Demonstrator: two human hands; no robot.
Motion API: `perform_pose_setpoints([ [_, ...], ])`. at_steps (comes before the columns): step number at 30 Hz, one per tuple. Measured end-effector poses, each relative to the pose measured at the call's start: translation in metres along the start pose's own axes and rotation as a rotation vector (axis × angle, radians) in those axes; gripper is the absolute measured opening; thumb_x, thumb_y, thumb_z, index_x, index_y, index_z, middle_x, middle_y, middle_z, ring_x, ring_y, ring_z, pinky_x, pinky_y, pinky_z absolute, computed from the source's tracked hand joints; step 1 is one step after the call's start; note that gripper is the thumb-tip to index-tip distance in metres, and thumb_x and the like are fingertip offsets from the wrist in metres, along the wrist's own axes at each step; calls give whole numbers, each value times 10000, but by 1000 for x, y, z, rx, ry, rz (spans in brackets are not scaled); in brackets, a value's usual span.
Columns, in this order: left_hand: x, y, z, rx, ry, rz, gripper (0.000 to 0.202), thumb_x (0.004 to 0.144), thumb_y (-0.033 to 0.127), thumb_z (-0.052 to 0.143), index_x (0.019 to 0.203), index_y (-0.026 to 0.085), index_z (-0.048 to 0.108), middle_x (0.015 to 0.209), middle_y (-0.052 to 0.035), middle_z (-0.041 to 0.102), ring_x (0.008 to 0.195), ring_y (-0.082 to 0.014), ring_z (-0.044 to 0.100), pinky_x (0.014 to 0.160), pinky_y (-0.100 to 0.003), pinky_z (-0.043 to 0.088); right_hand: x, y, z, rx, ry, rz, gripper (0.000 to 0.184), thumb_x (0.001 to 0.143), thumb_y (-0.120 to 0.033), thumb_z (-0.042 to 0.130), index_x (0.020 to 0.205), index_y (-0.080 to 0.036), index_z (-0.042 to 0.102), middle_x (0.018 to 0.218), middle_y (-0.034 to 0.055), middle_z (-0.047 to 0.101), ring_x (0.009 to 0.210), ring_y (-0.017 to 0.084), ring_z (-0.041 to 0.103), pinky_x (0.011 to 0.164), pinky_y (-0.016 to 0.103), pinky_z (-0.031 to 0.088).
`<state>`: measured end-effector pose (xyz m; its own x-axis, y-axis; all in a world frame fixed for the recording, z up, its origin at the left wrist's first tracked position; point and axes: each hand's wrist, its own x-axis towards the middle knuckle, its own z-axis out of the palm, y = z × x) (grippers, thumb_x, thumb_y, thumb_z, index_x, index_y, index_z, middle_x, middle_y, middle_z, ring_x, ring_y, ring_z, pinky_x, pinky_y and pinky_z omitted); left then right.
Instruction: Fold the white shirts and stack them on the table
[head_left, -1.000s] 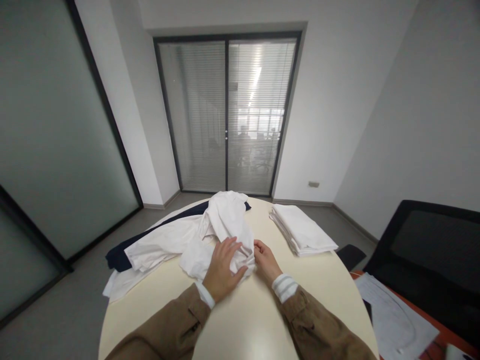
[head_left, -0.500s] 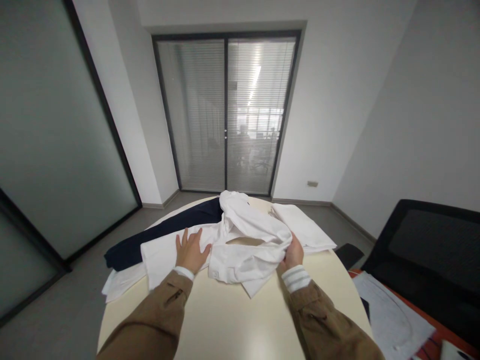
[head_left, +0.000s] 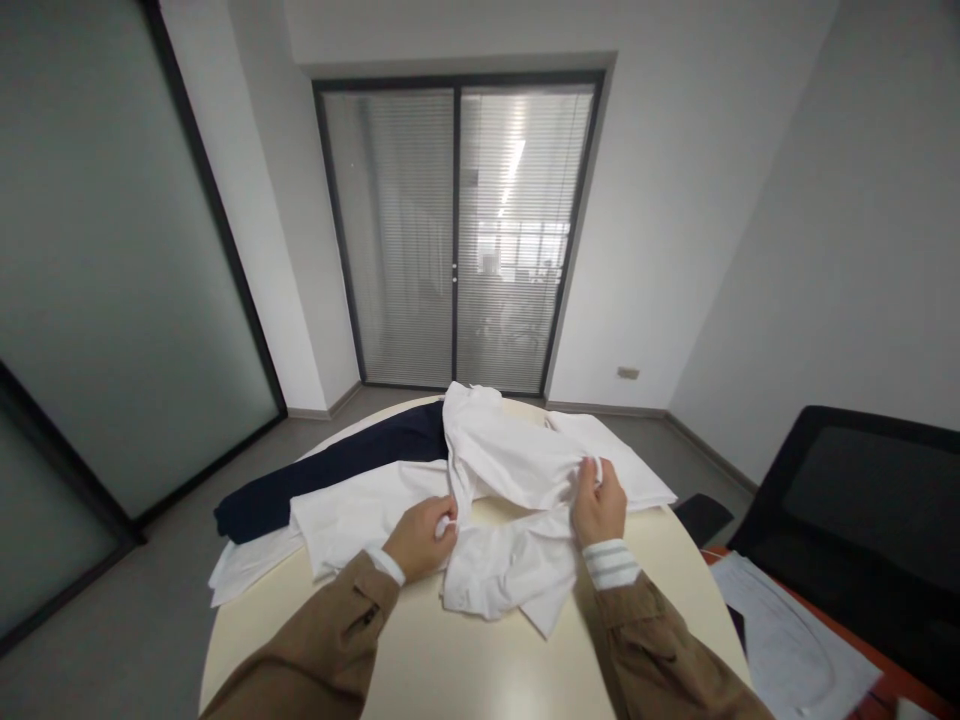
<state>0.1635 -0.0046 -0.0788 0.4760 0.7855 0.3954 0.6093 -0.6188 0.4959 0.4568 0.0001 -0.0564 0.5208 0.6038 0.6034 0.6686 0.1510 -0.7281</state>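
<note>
A crumpled white shirt [head_left: 510, 470] is lifted a little above a round cream table [head_left: 480, 660]. My left hand [head_left: 421, 535] is closed, pinching one edge of the shirt at its left side. My right hand [head_left: 598, 502] is closed on the shirt's fabric at the right. Part of the shirt hangs down and rests on the table between my arms. Both arms wear brown sleeves with white striped cuffs.
A dark navy garment [head_left: 330, 472] and more white cloth [head_left: 247, 565] lie at the table's left. Folded white cloth [head_left: 637, 475] sits at the right, partly behind the shirt. A black chair [head_left: 862, 530] and papers [head_left: 780, 650] on an orange surface stand to the right.
My left hand left its flat rest on the white cloth and moved right to pinch the shirt's edge. My right hand raised the shirt, which now spreads between both hands.
</note>
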Motion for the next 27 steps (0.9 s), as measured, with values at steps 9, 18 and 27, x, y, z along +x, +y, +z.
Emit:
perform_pose_setpoints([
  [9,-7,2,13,-47,-99,89,619,754,273,675,1333,189,469,1219,-134,603,1117,-293,560,990,-431,438,22,-3,-33,325,442,194,395,904,-569,413,804,-201,512,753,14,555,727,189,516,722,336,419],
  [18,0,-5,14,21,69,-47,401,842,123,464,1201,202,624,1106,-86,674,1044,-242,620,955,-391,482,42,5,-57,370,543,211,423,749,-518,684,944,-152,599,880,58,644,812,212,603,780,378,482],
  [27,0,5,9,-94,205,71,787,800,278,650,1492,161,294,1490,-181,402,1369,-322,405,1117,-507,368,-29,-90,-33,465,-609,-192,273,945,-421,517,1118,-219,579,1004,56,647,950,210,608,906,350,485],
])
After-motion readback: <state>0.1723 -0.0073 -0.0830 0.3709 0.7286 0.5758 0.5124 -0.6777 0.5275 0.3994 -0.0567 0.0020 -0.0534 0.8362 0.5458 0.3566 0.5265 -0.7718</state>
